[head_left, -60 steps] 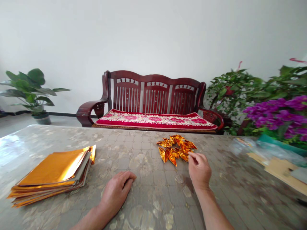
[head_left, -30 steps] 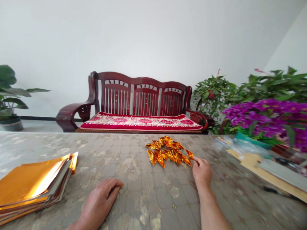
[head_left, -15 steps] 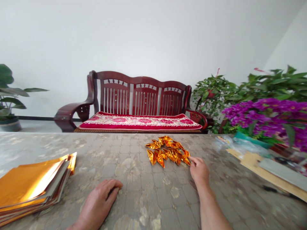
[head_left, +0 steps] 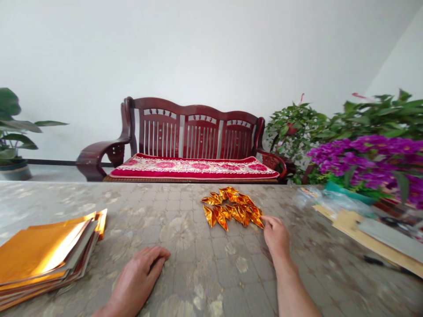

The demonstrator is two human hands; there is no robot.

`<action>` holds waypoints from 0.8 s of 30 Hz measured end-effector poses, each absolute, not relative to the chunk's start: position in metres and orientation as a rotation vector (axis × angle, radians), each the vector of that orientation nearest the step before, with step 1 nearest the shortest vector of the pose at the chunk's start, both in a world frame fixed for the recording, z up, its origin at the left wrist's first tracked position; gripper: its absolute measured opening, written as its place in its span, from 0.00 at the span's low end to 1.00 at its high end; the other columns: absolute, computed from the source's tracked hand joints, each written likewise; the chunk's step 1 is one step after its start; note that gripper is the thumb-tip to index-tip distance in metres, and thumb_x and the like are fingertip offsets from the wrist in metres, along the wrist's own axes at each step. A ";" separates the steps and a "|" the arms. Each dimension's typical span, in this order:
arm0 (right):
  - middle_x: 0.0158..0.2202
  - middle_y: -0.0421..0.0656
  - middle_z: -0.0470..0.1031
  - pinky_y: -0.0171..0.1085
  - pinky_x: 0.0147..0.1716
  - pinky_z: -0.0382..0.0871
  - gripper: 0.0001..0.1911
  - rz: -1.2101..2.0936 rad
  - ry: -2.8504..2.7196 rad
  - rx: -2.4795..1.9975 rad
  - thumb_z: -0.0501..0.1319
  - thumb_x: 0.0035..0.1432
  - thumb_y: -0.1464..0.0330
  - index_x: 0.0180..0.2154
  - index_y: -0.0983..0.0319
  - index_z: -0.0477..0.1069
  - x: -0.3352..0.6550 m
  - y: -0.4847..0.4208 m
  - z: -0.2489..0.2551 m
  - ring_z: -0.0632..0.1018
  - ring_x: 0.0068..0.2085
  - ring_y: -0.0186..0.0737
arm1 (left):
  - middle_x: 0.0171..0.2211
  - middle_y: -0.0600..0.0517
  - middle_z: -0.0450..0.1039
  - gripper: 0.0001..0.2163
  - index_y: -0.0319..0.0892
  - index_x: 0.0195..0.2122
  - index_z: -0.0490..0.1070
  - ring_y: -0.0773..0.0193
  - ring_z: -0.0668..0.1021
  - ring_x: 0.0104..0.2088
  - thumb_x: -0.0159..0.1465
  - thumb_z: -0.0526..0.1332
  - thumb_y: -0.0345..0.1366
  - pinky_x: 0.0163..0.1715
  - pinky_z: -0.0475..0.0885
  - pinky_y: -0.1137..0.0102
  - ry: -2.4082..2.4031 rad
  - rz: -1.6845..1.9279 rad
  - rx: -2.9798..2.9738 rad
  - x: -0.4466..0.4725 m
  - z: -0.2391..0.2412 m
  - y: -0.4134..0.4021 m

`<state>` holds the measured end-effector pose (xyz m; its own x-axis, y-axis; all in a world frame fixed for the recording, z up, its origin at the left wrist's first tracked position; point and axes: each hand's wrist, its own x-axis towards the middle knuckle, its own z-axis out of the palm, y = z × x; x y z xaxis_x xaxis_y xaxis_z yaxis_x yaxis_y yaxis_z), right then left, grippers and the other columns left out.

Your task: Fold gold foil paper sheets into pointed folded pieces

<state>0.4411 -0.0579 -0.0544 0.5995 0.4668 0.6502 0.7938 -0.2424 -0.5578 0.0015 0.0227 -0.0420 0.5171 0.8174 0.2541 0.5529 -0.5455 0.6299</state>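
My left hand (head_left: pixel 142 270) rests on the patterned tabletop, open and holding nothing, with a gap between thumb and fingers. To the right, my right hand (head_left: pixel 276 235) reaches forward with its index finger stretched out and the other fingers partly curled. That fingertip meets the right end of a group of folded gold foil paper pieces (head_left: pixel 243 216). Several of these pointed, shiny pieces lie close together in two rough rows, and no grip on any of them shows. A stack of gold foil paper sheets (head_left: pixel 36 251) lies at the left, beyond my left hand.
A grey table with a floral cover (head_left: pixel 185 277) spans the foreground. At its right lie cardboard pieces (head_left: pixel 346 224), clear plastic wrapping (head_left: pixel 346 202) and a black pen-like object (head_left: pixel 373 260). Purple flowers (head_left: pixel 366 160) stand there too. Behind is a wooden bench (head_left: pixel 201 136).
The whole view has shifted very slightly. Both hands and the gold paper pieces keep their places on the table.
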 end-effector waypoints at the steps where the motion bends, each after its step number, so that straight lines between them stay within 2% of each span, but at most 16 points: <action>1: 0.35 0.48 0.80 0.43 0.40 0.70 0.18 -0.458 -1.006 -1.883 0.51 0.49 0.67 0.31 0.61 0.80 0.441 -0.058 -0.054 0.77 0.37 0.45 | 0.37 0.53 0.79 0.11 0.50 0.36 0.77 0.59 0.80 0.41 0.66 0.54 0.39 0.43 0.73 0.69 1.122 0.743 2.284 0.001 -0.042 0.023; 6: 0.34 0.49 0.79 0.44 0.40 0.71 0.17 -0.602 -0.965 -1.797 0.51 0.49 0.70 0.31 0.62 0.79 0.434 -0.062 -0.048 0.77 0.37 0.46 | 0.36 0.53 0.79 0.10 0.50 0.36 0.77 0.59 0.80 0.40 0.66 0.55 0.39 0.42 0.73 0.69 1.118 0.757 2.276 0.002 -0.041 0.022; 11: 0.38 0.47 0.78 0.44 0.45 0.72 0.17 -0.677 -1.134 -1.607 0.51 0.55 0.74 0.32 0.60 0.78 0.401 -0.052 -0.033 0.78 0.41 0.43 | 0.36 0.52 0.79 0.11 0.48 0.36 0.76 0.58 0.79 0.40 0.66 0.53 0.38 0.43 0.73 0.68 1.119 0.740 2.265 0.004 -0.039 0.023; 13: 0.37 0.46 0.78 0.43 0.46 0.72 0.17 -0.643 -1.288 -1.524 0.51 0.58 0.75 0.32 0.59 0.78 0.378 -0.045 -0.026 0.78 0.42 0.42 | 0.36 0.52 0.79 0.11 0.48 0.35 0.76 0.58 0.79 0.40 0.66 0.53 0.38 0.42 0.73 0.68 1.127 0.736 2.270 0.005 -0.038 0.022; 18: 0.35 0.42 0.79 0.37 0.42 0.73 0.17 -0.517 -1.638 -1.347 0.53 0.60 0.78 0.32 0.57 0.78 0.309 -0.036 -0.016 0.78 0.39 0.37 | 0.35 0.54 0.80 0.11 0.48 0.35 0.76 0.60 0.80 0.39 0.66 0.53 0.38 0.40 0.73 0.71 1.125 0.808 2.254 0.004 -0.036 0.019; 24: 0.34 0.42 0.77 0.34 0.38 0.71 0.20 -0.227 -1.991 -1.219 0.50 0.53 0.83 0.33 0.58 0.75 0.256 -0.035 -0.019 0.77 0.37 0.37 | 0.34 0.54 0.79 0.09 0.47 0.35 0.76 0.63 0.80 0.37 0.66 0.56 0.36 0.39 0.73 0.73 1.062 1.050 2.272 0.004 -0.035 0.014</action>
<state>0.2559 -0.0351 -0.0191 -0.2405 0.6804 0.6923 0.8188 0.5252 -0.2317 0.0040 0.0143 -0.0349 0.4229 0.7827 0.4567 0.4658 -0.6200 0.6313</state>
